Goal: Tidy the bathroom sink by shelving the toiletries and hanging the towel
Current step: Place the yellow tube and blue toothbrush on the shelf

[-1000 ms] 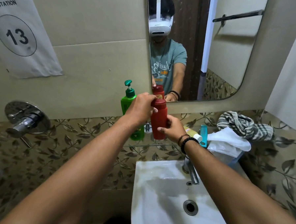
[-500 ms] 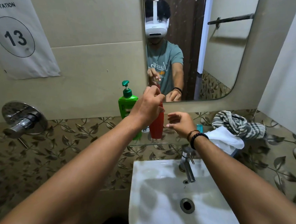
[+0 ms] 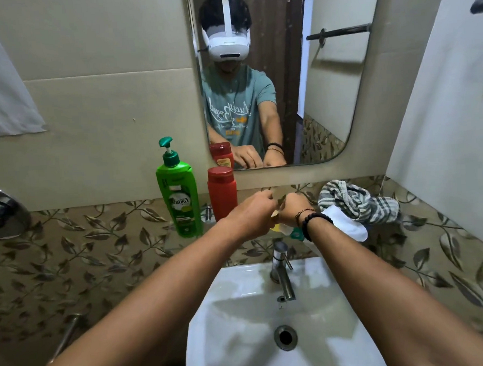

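Observation:
A green pump bottle and a red bottle stand upright side by side on the glass shelf under the mirror. Just right of the red bottle, my left hand and my right hand are closed, knuckles nearly touching, over a yellow tube with a white cap. The hands hide most of the tube. A teal item pokes out beside the cap. A striped towel lies bunched on the shelf's right end, partly over a white cloth.
The white sink with its tap is below my forearms. The mirror reflects a towel rail. A dark rail end shows on the right wall, and a chrome shower valve juts out at left.
My left hand let go of the red bottle, which now stands on the shelf beside the green one. Both hands moved right and closed over the yellow tube.

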The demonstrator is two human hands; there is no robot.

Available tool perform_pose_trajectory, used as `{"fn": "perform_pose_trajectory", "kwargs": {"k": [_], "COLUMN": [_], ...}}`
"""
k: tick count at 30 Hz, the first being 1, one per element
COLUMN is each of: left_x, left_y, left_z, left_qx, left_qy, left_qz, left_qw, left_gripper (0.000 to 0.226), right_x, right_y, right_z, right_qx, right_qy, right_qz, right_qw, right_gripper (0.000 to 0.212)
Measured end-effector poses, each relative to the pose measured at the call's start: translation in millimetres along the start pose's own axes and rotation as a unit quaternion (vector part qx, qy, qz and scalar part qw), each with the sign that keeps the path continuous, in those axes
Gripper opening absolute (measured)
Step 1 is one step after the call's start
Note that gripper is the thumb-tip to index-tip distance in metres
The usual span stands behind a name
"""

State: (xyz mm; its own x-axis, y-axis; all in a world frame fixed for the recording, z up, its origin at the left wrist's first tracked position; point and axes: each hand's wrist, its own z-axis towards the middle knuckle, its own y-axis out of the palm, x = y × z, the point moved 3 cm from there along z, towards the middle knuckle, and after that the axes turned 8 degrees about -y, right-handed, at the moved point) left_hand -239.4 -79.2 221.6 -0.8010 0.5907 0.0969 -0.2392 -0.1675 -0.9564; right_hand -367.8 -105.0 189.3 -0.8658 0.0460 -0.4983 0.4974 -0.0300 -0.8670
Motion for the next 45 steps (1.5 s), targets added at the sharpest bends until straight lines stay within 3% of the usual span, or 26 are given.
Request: {"fn": "perform_pose_trajectory", "kwargs": {"k": [3,9,13,18,25,37,45], "left_x": [-3.1,-11.8,-20.9,-22.4,-15.9,-16.6,-6.8], "left_y": [3.9,-13.2,-28.7,-31.7,-25.3,-23.4,-44.7], "left_z": [3.5,13.7,23.6,21.6,17.4,12.8,8.2], "left_qx": [-0.012,0.013,0.03,0.013,0.025,0.041,0.113], "left_qy": [-0.023,-0.059,-0.074,-0.089,-0.083,-0.08,0.0], "left_qz": [-0.022,-0.007,0.018,0.021,-0.043,-0.003,0.027], "left_qw": [0.999,0.998,0.997,0.996,0.995,0.996,0.993], "left_gripper": [0.028,0.046,0.031,0.014,0.039,0.051,0.033], "right_x": [-0.5,-1.5,-2.5,-1.4,-0.5,-1.7,12.6], "right_y": [4.8,3.9,1.2,10.6,21.9,28.2,-4.1], "right_z": [1.3,3.2,3.5,-2.8,-8.2,-11.8,-10.1], "right_qx": [-0.012,0.013,0.062,0.078,0.085,0.094,0.081], "right_qy": [-0.001,-0.009,-0.045,-0.072,-0.089,-0.091,-0.066], "right_qz": [0.022,0.067,0.178,0.257,0.262,0.282,0.207], "right_qw": [1.0,0.998,0.981,0.961,0.957,0.95,0.973], "right_gripper": [0.055,0.037,0.023,0.03,0.028,0.033,0.059]}}
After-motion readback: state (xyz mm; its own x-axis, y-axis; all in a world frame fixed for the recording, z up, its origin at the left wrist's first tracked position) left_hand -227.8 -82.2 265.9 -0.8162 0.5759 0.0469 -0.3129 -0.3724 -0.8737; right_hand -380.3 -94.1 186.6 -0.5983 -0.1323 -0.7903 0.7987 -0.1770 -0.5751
